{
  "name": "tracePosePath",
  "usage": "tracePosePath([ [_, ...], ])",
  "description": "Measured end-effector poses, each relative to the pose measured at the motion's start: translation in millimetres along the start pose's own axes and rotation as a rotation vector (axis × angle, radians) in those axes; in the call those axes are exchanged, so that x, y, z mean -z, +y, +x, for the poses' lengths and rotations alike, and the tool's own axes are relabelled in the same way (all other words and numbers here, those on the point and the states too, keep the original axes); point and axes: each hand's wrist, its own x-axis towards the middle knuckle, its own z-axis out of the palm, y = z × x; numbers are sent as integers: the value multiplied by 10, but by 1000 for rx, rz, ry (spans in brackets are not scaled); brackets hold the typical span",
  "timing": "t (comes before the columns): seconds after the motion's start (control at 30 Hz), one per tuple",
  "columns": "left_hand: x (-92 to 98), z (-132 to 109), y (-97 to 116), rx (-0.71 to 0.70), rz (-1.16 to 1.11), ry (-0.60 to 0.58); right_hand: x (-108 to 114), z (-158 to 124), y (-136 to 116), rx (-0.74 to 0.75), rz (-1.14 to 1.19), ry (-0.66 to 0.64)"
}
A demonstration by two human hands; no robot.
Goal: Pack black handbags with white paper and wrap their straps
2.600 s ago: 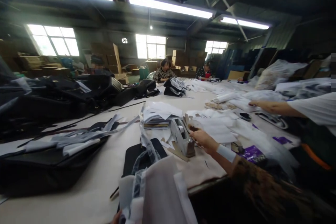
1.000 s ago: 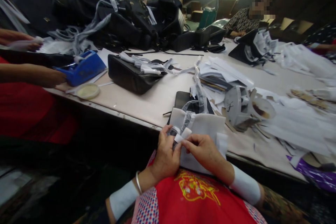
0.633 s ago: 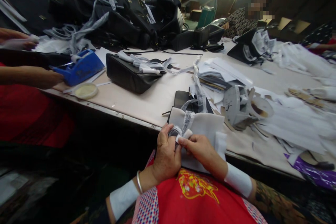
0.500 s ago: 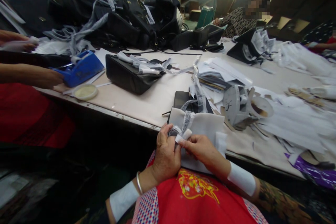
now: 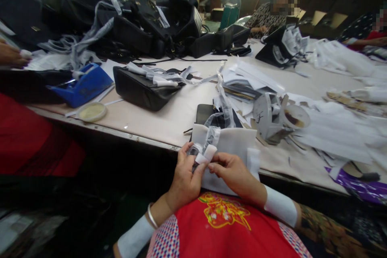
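Note:
My left hand (image 5: 186, 173) is closed around a plastic-wrapped bag strap (image 5: 212, 136), with its thumb against a short white foam strip (image 5: 208, 153) that sits across the strap. Beside the strip is my right hand (image 5: 234, 171), its fingers curled in and thumb close to the index finger; what lies between those fingertips is hidden. Under both hands a sheet of white foam (image 5: 232, 141) covers a black bag (image 5: 204, 113), which leans at the table's front edge against my red apron (image 5: 193, 229).
A grey tape dispenser (image 5: 267, 117) stands right of the bag, near a paper stack (image 5: 250, 78). To the left are another black bag (image 5: 142, 88), a blue tape dispenser (image 5: 87, 84) and a tape roll (image 5: 92, 112). Black bags (image 5: 133, 32) are heaped behind. Co-workers are around the table.
My right fingertips have drawn back slightly from the strip's lower end, while my left hand stays on the strap. At the left, a co-worker's hand has left the blue dispenser. The view shifted slightly.

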Motion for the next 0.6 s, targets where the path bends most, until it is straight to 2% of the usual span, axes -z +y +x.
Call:
tracePosePath([
  [0.13,115,34,27,74,-102,-77,24,39,-10,201,-90,-20],
  [0.33,197,53,25,194,-271,-156,97,173,28,309,-207,-102],
  [0.43,205,52,-17,230,-330,-182,117,245,53,316,-223,-155],
  [0.6,198,43,-79,266,-440,-175,96,306,60,247,-2,-251],
])
